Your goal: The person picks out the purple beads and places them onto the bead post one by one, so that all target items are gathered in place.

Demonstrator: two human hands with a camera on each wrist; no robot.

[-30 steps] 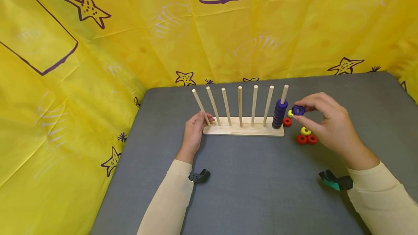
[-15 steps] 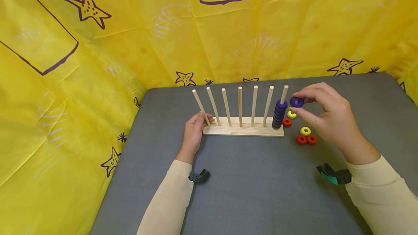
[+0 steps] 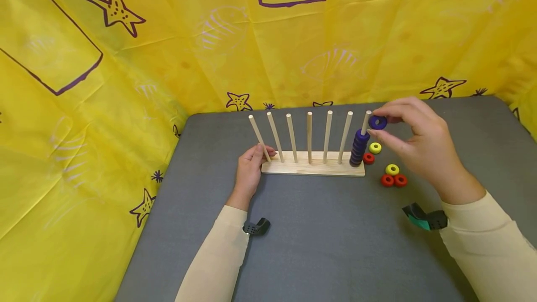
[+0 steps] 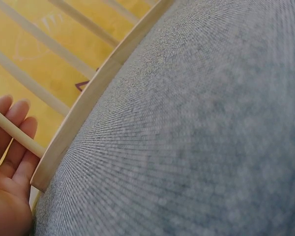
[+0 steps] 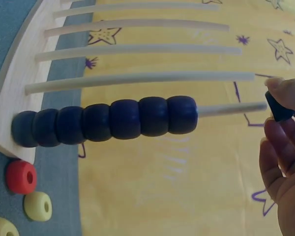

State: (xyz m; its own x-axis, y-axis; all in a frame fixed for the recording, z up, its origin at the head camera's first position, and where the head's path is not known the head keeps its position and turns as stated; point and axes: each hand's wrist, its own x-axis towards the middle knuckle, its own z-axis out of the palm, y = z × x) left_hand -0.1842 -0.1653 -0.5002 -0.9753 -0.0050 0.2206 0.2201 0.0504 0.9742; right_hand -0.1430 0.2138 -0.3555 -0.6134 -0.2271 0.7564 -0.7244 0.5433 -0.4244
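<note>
Several upright pegs rise from a wooden peg stand (image 3: 302, 168) on the table. At its left end, my left hand (image 3: 249, 167) holds the outermost peg (image 3: 257, 130), thumb on the near side and fingers (image 4: 19, 130) behind it. My right hand (image 3: 423, 146) pinches a dark blue ring bead (image 3: 378, 122) between thumb and fingers. That bead is beside the tip of the rightmost peg (image 5: 231, 108), its hole off the peg. Several blue beads (image 5: 125, 119) are stacked on this peg, leaving its upper part bare.
Right of the stand lie loose beads: a red one (image 3: 368, 158) by its end, a yellow one (image 3: 375, 147) behind, and another yellow bead (image 3: 392, 169) with two red beads (image 3: 388, 180) nearer. A yellow patterned cloth (image 3: 285, 59) hangs behind the grey table (image 3: 319, 236).
My right hand has raised the blue bead and brought it left, closer to the rightmost peg's tip, uncovering the yellow bead behind. My left hand has stayed in place.
</note>
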